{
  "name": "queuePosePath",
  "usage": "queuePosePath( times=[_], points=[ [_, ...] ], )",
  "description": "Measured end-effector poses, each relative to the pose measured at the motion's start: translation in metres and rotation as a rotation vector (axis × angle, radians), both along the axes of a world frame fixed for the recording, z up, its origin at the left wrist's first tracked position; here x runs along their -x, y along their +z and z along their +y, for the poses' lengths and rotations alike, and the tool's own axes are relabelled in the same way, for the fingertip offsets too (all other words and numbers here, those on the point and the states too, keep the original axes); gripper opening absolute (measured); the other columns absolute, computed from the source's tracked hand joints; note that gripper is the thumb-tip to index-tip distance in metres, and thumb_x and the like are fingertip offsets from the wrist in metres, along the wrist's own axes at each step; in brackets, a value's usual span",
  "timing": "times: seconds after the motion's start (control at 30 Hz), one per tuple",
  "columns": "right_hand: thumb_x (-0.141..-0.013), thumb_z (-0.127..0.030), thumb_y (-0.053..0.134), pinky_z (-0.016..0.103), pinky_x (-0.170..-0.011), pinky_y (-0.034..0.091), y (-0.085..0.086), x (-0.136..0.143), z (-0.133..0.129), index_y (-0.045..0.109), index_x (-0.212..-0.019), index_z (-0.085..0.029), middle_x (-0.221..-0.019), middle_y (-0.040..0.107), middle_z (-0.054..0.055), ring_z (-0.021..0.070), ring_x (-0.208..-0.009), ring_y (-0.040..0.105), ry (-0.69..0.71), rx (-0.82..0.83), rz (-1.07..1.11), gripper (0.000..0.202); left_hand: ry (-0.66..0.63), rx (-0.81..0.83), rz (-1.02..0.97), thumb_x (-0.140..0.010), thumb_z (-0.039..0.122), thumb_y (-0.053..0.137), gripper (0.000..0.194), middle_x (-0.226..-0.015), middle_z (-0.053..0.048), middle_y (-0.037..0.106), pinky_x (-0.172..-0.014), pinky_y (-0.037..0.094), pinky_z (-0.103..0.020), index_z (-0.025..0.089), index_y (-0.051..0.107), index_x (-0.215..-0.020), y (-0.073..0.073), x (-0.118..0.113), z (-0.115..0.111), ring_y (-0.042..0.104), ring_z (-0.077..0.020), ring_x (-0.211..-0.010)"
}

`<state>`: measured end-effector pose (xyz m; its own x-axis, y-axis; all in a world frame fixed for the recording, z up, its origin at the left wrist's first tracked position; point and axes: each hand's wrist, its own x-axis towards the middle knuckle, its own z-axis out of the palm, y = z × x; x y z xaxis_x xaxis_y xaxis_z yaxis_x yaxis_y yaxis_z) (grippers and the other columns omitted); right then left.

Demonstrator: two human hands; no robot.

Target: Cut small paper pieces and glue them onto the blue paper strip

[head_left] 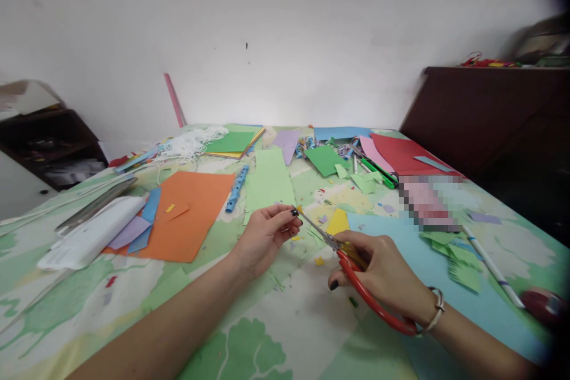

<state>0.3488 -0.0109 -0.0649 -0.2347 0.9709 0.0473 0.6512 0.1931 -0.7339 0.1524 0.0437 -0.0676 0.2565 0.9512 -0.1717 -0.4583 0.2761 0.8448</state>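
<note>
My left hand (269, 236) is closed in a pinch, thumb against fingers, on a small yellow piece of paper (300, 208) that is mostly hidden. My right hand (386, 270) grips a pair of scissors (371, 300) with red handles, fingers through the loops. Its metal blades point up and left, and their tips reach the yellow bit at my left fingertips. Whether the blades touch the paper, I cannot tell. Beneath the scissors lie a yellow paper piece (338, 222), a light blue sheet (427, 285) and small paper scraps.
An orange sheet (196, 208) and a blue paper strip (237, 189) lie left of a light green sheet (269, 181). White string (191, 143) is heaped at the back left. A green sheet (325, 160), red sheet (405, 154) and white pen (492, 267) lie right.
</note>
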Motion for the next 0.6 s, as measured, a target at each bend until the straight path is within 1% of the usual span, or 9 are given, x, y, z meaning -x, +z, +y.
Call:
queuePosePath(
  times=[0.2, 0.43, 0.6],
  points=[
    [-0.063, -0.039, 0.069, 0.020, -0.043, 0.025, -0.0023, 0.0015, -0.0008, 0.060, -0.076, -0.019, -0.051, 0.033, -0.006, 0.0082, -0.049, 0.027, 0.009, 0.013, 0.038, 0.026, -0.019, 0.003, -0.044, -0.069, 0.013, 0.065, 0.006, -0.063, -0.003, 0.062, -0.064, 0.043, -0.024, 0.013, 0.061, -0.074, -0.0012, -0.0003, -0.0008, 0.056, -0.0095, -0.059],
    [-0.064, -0.036, 0.069, 0.020, -0.045, 0.025, -0.0040, 0.0039, -0.0040, 0.058, -0.077, -0.019, -0.055, 0.033, -0.006, 0.0085, -0.052, 0.027, 0.010, 0.092, 0.152, 0.024, -0.036, 0.005, -0.072, -0.069, 0.011, 0.062, 0.005, -0.066, -0.002, 0.062, -0.064, 0.043, -0.024, 0.014, 0.061, -0.073, -0.0017, -0.0009, -0.0029, 0.056, -0.0099, -0.062],
    [-0.065, -0.032, 0.069, 0.021, -0.047, 0.029, -0.0045, 0.0047, -0.0053, 0.058, -0.083, -0.020, -0.057, 0.033, -0.006, 0.0087, -0.053, 0.029, 0.020, 0.148, 0.217, 0.024, -0.027, 0.009, -0.066, -0.068, 0.011, 0.062, 0.004, -0.064, -0.002, 0.061, -0.064, 0.043, -0.023, 0.014, 0.061, -0.071, -0.0006, -0.0014, -0.0043, 0.056, -0.0097, -0.061]
  ],
)
